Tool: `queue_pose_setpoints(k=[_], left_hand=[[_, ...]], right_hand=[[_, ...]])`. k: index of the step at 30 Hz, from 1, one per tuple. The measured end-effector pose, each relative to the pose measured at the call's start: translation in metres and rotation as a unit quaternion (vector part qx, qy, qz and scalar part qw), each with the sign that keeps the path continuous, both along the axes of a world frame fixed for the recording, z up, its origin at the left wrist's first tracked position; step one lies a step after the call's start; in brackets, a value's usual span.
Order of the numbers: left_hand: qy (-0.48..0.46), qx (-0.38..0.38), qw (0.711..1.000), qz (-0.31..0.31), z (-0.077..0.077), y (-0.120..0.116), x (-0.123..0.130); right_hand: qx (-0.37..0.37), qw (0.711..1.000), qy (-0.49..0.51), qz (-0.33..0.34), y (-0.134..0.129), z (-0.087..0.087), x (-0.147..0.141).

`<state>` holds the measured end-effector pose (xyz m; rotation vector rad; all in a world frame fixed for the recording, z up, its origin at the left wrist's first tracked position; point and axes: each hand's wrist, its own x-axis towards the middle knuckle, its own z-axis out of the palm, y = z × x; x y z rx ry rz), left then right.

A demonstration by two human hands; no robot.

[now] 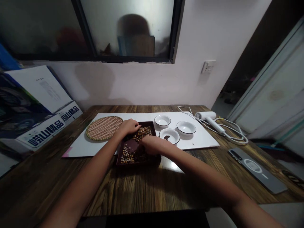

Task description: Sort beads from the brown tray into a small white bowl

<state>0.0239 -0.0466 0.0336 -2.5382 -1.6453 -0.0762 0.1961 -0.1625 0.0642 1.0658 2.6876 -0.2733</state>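
Note:
A dark red tray (131, 146) holds many small round beads, brown ones (142, 132) at the far side and pale and yellow ones (128, 155) at the near left. My left hand (129, 127) is closed on the tray's far left rim. Over the tray's right part is my right hand (152, 144), its fingers curled down and pressed together among the beads. Whatever sits between those fingertips is hidden. Just right of the tray, a white dark-rimmed bowl (174, 134) contains a few dark beads (167, 137).
Two more white bowls (162, 120) (186, 127) stand on the white board (201, 139). A round woven mat (103, 127) lies left of the tray. A white hair dryer (210, 120) with its cord, a grey phone (257, 169) and printed boxes (47, 126) flank the board.

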Motion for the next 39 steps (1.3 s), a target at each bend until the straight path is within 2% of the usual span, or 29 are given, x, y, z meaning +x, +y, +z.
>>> queue_pose_setpoints(k=[4,11,14,17,19,22,24,27,30,33,36,39], left_hand=[[0.0,-0.005,1.0,-0.002,0.0,0.0,0.0],[0.005,-0.003,1.0,-0.001,0.0,0.0,0.0],[0.004,-0.002,1.0,-0.004,0.0,-0.001,0.001],[0.004,-0.002,1.0,-0.004,0.001,-0.002,0.0],[0.0,-0.003,1.0,-0.008,0.0,-0.001,0.0],[-0.012,-0.002,1.0,-0.013,-0.002,0.001,-0.001],[-0.013,-0.003,1.0,-0.013,-0.003,0.003,-0.002],[-0.003,-0.002,1.0,-0.016,-0.004,0.005,-0.002],[0.005,-0.001,1.0,-0.015,-0.004,0.004,-0.002],[0.002,-0.005,1.0,-0.011,-0.003,0.003,-0.002],[0.0,-0.007,1.0,-0.01,-0.003,0.003,-0.002],[0.003,-0.005,1.0,-0.013,-0.003,0.004,-0.002]], right_hand=[[0.01,1.0,-0.003,0.013,-0.001,0.0,-0.001],[-0.024,1.0,0.014,0.005,-0.002,0.006,0.001],[-0.023,0.999,0.045,0.003,0.004,0.005,0.004],[-0.012,0.995,0.094,0.0,0.011,0.012,0.015],[-0.001,0.992,0.118,-0.03,0.018,0.02,0.029],[-0.007,0.98,0.141,-0.14,0.03,0.032,0.058],[-0.002,0.974,0.126,-0.189,0.039,0.036,0.076],[0.023,0.973,0.081,-0.213,0.048,0.036,0.095],[0.041,0.97,0.062,-0.232,0.048,0.037,0.095],[0.053,0.975,0.083,-0.202,0.039,0.04,0.079],[0.049,0.989,0.1,-0.096,0.025,0.036,0.052],[0.039,0.999,0.03,-0.003,0.013,0.019,0.024]])
